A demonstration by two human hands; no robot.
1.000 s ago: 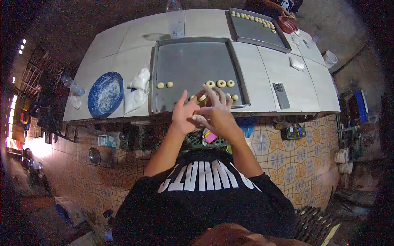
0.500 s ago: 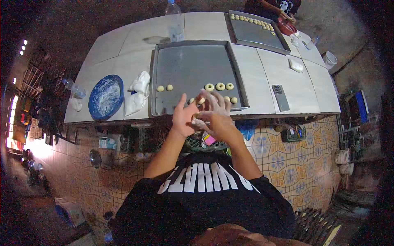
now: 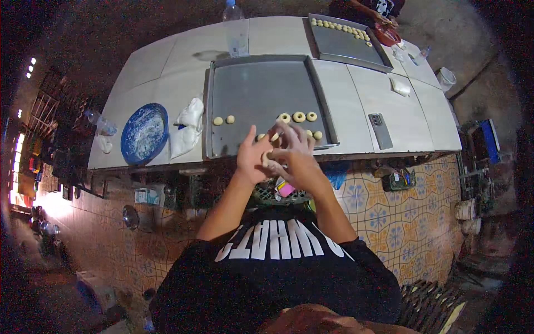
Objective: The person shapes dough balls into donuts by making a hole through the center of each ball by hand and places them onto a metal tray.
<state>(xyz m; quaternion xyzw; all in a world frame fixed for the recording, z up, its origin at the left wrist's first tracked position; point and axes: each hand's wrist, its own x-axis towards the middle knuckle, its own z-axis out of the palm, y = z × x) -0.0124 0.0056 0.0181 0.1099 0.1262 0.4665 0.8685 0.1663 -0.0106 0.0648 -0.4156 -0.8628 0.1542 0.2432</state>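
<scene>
Both hands are meeting at the centre of the frame, just below the near edge of the bench (image 3: 356, 89). The left hand (image 3: 251, 158) is standing with fingers straight up and palm turned inward, and the right hand (image 3: 297, 161) is pressing against it with fingers spread. Between the palms a small pale piece of dough (image 3: 266, 158) is showing, so the grip of both hands is closing on that piece.

Just above the hands a large grey tray (image 3: 261, 92) is lying on the bench. Small dough rings (image 3: 298, 117) are sitting in its lower right part, and two round dough pieces (image 3: 223, 120) are lying apart from them toward its left side.

To the left of the tray white bags (image 3: 186, 128) are lying beside a blue bowl (image 3: 144, 133) dusted white inside. A phone (image 3: 380, 131) is resting on the bench right of the tray. At the upper right a second tray (image 3: 347, 47) is carrying a row of dough pieces, with another person (image 3: 370, 8) working beyond it.
</scene>
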